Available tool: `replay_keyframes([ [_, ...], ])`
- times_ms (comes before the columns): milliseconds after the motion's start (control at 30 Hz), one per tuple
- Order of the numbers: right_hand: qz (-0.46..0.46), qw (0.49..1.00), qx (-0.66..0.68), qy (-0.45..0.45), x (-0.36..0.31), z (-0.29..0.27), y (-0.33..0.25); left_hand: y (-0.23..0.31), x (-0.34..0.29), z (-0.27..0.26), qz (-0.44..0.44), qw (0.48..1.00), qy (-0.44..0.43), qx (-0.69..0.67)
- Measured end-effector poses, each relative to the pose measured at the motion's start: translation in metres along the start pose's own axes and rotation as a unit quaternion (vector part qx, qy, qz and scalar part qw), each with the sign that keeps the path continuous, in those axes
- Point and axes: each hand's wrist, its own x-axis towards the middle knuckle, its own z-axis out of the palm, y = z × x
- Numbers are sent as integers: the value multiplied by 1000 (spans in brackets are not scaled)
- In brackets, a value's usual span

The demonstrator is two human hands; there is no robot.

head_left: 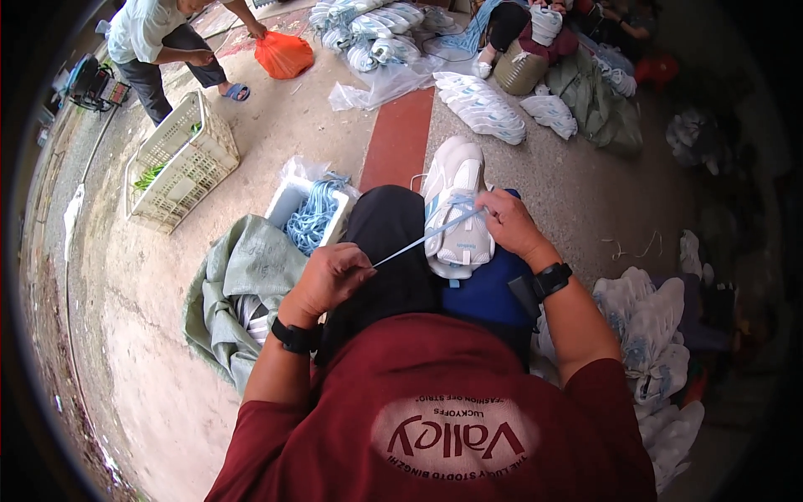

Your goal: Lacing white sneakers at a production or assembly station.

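On my lap rests a white sneaker (458,197), its toe pointing away from me and its tongue towards me. A light blue shoelace (427,238) runs taut from the sneaker's upper down to the left. My left hand (336,276) pinches the lace's far stretch above my dark-covered left thigh. At the right side of the sneaker's opening, my right hand (508,222) is closed with its fingertips on the lace near the eyelets. A white box (288,197) holding a tangle of light blue laces (313,219) stands left of my knee.
A grey-green woven sack (251,263) lies at my left. White sneakers are heaped at my right (648,326) and ahead (478,107). Further left stands a cream plastic crate (188,167) with green vegetables. Another person (159,38) holds an orange bag (283,55); more people sit at the far right.
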Motion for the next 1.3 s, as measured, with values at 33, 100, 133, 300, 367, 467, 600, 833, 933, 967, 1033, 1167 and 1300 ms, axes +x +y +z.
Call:
replay_keyframes([
  [33,0,1000,1,1,-2,3,-3,3,0,1,-11,1000,2,-12],
  [100,51,992,32,112,-7,11,-10,7,-1,6,-40,999,10,-20],
  [133,52,992,33,114,-11,14,-6,7,-1,8,-68,997,19,-29],
  [300,72,991,-51,99,-30,14,-5,0,10,1,-25,991,117,67],
  [367,51,988,-111,90,-32,4,-10,3,19,-4,-45,973,196,116],
  [467,4,977,-189,96,-35,-3,-2,-2,35,-14,-24,955,215,200],
  [600,-65,961,-226,148,-33,-5,20,-24,41,-33,-71,937,215,266],
  [833,69,975,-190,89,-30,-10,-15,-32,59,-39,-134,972,170,93],
  [933,95,966,-196,138,-27,-9,-34,-10,75,-38,-105,974,188,70],
  [967,72,964,-214,143,-29,-6,-36,-6,80,-37,-87,975,194,60],
  [1033,12,965,-225,138,-37,-2,-35,-2,84,-38,-50,975,206,62],
  [1167,-93,951,-259,140,-51,0,-5,-11,72,-45,-82,965,184,169],
  [1300,-74,947,-282,134,-54,7,26,-55,40,-34,-127,975,124,135],
])
